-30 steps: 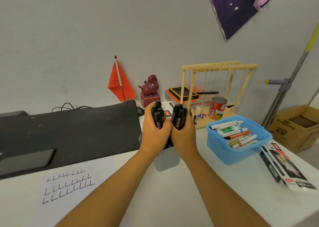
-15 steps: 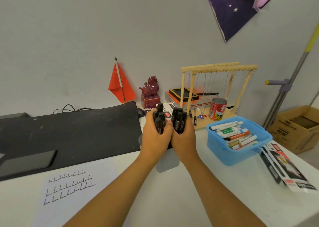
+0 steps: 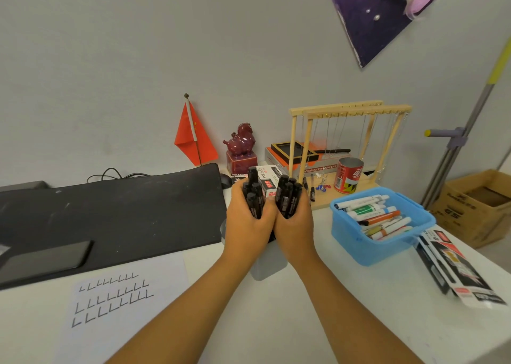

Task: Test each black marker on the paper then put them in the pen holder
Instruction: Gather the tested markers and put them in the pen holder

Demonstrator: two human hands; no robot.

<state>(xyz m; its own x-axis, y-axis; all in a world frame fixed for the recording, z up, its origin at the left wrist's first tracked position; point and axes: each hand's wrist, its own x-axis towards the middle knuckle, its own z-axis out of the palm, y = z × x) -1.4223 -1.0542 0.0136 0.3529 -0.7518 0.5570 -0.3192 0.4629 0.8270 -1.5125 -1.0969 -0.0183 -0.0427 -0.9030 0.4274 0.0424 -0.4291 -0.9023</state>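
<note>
White desk [image 3: 345,322] fills the lower frame; a black desk mat [image 3: 116,214] covers its left-centre, a dark phone [image 3: 44,258] lying flat on the mat's lower left. Sheet of paper [image 3: 121,305] at lower left, three rows of black L-shaped test strokes on it. Blue plastic basket [image 3: 356,246] at centre right, holding assorted white-bodied markers with coloured bands. Wooden pendulum frame [image 3: 348,148] behind it, a red can [image 3: 347,175] standing on its base. Torn marker packaging [image 3: 459,275] at the right edge of the desk. Red flag [image 3: 193,139] and dark red figurine [image 3: 241,149] against the wall, upper centre. Grey pen holder [image 3: 269,261] sits at frame centre, mostly hidden beneath both hands. Left hand [image 3: 246,225] has its fingers curled round a bundle of black markers [image 3: 253,195], caps pointing up and standing clear above the knuckles; the barrels pass down inside the fist. Right hand [image 3: 296,225], pressed against the left, grips a second bundle of black markers [image 3: 287,197] the same way, caps up, printed barrels showing above the fingers. Both bundles stand directly above the pen holder; whether their lower ends sit inside it cannot be told.
</note>
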